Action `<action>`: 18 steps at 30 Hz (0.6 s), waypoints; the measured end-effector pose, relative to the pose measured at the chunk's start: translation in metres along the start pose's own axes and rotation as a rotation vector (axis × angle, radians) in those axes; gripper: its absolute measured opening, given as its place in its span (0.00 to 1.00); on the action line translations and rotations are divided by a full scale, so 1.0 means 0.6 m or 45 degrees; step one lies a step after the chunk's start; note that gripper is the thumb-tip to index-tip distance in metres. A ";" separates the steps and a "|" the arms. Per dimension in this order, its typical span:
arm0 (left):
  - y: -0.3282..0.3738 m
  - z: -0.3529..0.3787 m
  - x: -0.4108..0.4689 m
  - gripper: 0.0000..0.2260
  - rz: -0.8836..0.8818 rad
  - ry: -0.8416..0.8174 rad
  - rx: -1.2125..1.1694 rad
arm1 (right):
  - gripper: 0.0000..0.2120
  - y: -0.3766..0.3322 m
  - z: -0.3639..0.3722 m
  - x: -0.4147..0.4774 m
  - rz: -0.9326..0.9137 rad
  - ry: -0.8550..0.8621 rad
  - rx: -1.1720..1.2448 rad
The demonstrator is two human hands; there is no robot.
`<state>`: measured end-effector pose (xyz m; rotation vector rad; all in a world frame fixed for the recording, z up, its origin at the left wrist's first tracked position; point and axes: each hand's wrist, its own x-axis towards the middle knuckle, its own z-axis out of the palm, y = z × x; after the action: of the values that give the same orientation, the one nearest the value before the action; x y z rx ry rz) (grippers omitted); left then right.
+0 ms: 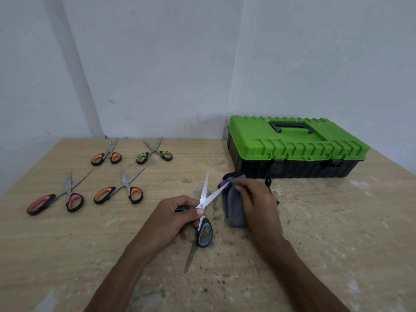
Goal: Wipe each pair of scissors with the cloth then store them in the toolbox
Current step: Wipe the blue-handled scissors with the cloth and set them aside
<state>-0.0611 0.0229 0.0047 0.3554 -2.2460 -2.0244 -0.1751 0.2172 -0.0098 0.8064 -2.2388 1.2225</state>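
I see my left hand [173,218] closed around the open blue-handled steel scissors [203,212]; my right hand [255,202], at three o'clock, pinches what looks like a grey cloth [234,210] on one blade tip.

Wooden table [337,233], pale, grain running side to side; worn whitish patches and dark specks under and right of the hands; surface reaches the near edge of view below the forearms; plain off-white wall [157,64] beyond the hands; vertical corner ridge [74,64] in wall, far left of hands.
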 end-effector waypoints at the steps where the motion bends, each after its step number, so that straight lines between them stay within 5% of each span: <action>1: 0.000 -0.001 0.000 0.03 -0.006 -0.006 -0.021 | 0.12 -0.001 -0.007 0.000 0.097 0.057 0.067; 7: 0.002 -0.005 0.003 0.06 -0.051 0.010 -0.230 | 0.09 -0.022 -0.029 -0.010 0.276 0.158 0.376; 18: 0.001 0.004 0.003 0.08 -0.067 0.083 -0.329 | 0.08 -0.027 -0.018 -0.012 0.359 0.131 0.424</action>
<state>-0.0634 0.0248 0.0048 0.4520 -1.9262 -2.2582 -0.1575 0.2218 0.0003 0.5376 -2.1460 1.7614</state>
